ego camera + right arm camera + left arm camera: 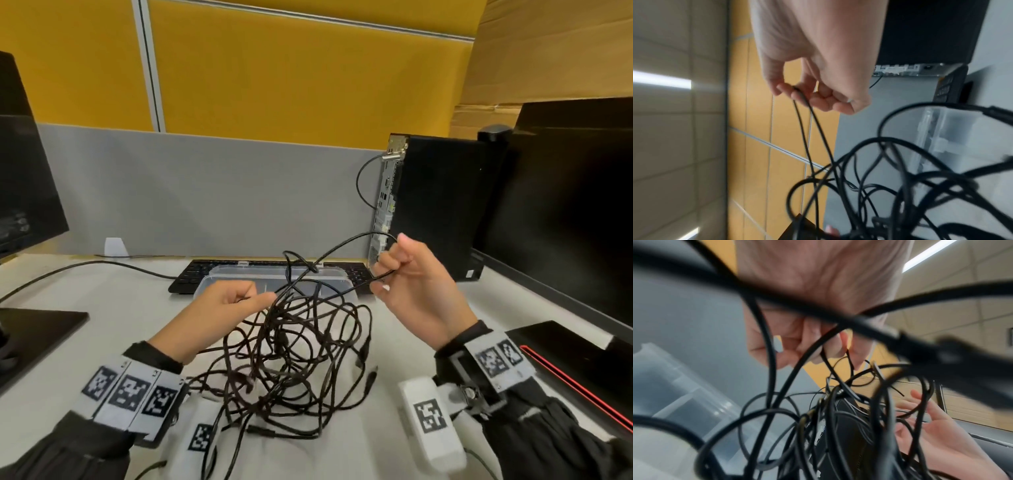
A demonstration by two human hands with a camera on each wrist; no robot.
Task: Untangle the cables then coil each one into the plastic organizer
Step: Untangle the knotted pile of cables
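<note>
A tangle of thin black cables (pixel 291 363) lies on the white desk between my arms, with loops lifted toward both hands. My left hand (pixel 236 298) pinches strands at the top of the tangle (pixel 830 382), fingers curled. My right hand (pixel 400 270) is raised to the right and holds a loop of one black cable (pixel 803 100) between thumb and curled fingers; that strand (pixel 342 246) arcs back down into the pile. The clear plastic organizer (pixel 236 275) stands open just behind the tangle, partly hidden by cables and my left hand.
A black keyboard (pixel 195 274) lies behind the organizer. A black desktop computer (pixel 435 202) stands at the right rear with a cable plugged in. Monitors (pixel 575 205) flank both sides, and a grey partition (pixel 205 192) closes the back of the desk.
</note>
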